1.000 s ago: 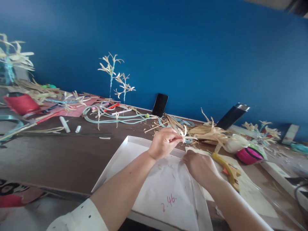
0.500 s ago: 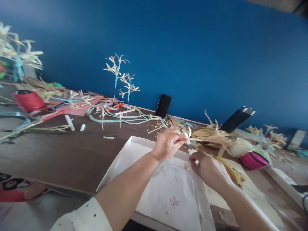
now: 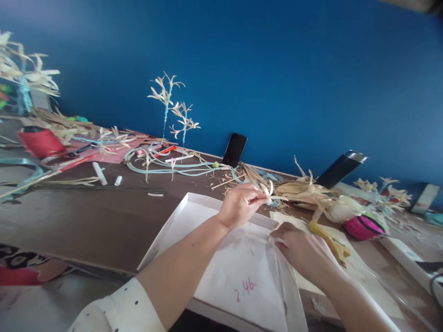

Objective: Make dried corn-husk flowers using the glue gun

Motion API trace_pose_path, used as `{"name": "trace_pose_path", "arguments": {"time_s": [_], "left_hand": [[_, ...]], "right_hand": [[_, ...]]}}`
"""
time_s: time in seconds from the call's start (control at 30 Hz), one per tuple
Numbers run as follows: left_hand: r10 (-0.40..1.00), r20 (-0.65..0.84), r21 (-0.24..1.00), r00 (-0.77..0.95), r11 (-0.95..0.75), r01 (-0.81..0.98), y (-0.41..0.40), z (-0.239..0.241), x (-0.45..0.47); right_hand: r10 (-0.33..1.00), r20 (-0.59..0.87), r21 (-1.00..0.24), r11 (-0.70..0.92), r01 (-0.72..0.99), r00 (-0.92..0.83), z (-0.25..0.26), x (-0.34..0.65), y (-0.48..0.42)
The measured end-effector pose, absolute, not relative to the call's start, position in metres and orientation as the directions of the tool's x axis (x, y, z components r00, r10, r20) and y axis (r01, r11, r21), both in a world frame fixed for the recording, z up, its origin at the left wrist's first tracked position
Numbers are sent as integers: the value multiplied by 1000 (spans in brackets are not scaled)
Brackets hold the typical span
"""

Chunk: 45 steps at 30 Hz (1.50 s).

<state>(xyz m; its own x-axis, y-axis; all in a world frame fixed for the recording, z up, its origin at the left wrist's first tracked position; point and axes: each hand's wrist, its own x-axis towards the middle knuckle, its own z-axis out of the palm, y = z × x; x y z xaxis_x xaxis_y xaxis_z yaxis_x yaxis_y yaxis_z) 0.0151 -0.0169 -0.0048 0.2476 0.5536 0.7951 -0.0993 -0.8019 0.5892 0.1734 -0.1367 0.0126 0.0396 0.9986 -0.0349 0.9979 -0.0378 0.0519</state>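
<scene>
My left hand (image 3: 240, 204) is raised over the far edge of a white tray (image 3: 180, 226) and pinches a small pale husk flower (image 3: 269, 193) between thumb and fingers. My right hand (image 3: 300, 251) rests low at the tray's right edge, fingers curled down and closed on something I cannot make out. Just right of it lies a yellow glue gun (image 3: 328, 242) on a sheet of paper. A pile of dried husk strips (image 3: 304, 191) sits just beyond both hands.
A black phone (image 3: 234, 150) leans on the blue wall. A dark flask (image 3: 341, 168) lies tilted at right, near a pink ball (image 3: 362, 227). Blue cords (image 3: 162, 166), husk flower stems (image 3: 169, 106), white sticks (image 3: 99, 173) and a red pot (image 3: 39, 142) crowd the left.
My right hand lifted briefly, then came back down onto the tray's right edge. My left hand keeps its pinch on the husk flower in about the same place.
</scene>
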Motion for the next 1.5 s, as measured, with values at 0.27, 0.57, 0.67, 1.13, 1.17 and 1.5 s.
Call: {"name": "trace_pose_path", "arguments": {"time_s": [0.27,0.57,0.67,1.13,1.17,1.5], "left_hand": [[560,788,598,253,-795,-103,-18,-3,14],[553,787,591,273,-802,-81,-17,-4,13],[555,787,594,269,-799,-89,-17,-4,13],[618,741,660,263,-743,-114,-17,-4,13],[618,741,660,264,-743,-113,-18,-4,14],[621,735,667,272,-735,-125,-18,-4,13]], "right_hand": [[993,-111,226,59,972,-35,12,163,-134],[996,-82,212,57,975,-41,12,160,-134],[995,-82,203,69,977,-53,12,160,-134],[997,-69,86,34,996,-28,9,166,-143],[997,-74,99,34,995,-26,10,165,-144],[1000,-25,107,7,994,-4,1,160,-144]]}}
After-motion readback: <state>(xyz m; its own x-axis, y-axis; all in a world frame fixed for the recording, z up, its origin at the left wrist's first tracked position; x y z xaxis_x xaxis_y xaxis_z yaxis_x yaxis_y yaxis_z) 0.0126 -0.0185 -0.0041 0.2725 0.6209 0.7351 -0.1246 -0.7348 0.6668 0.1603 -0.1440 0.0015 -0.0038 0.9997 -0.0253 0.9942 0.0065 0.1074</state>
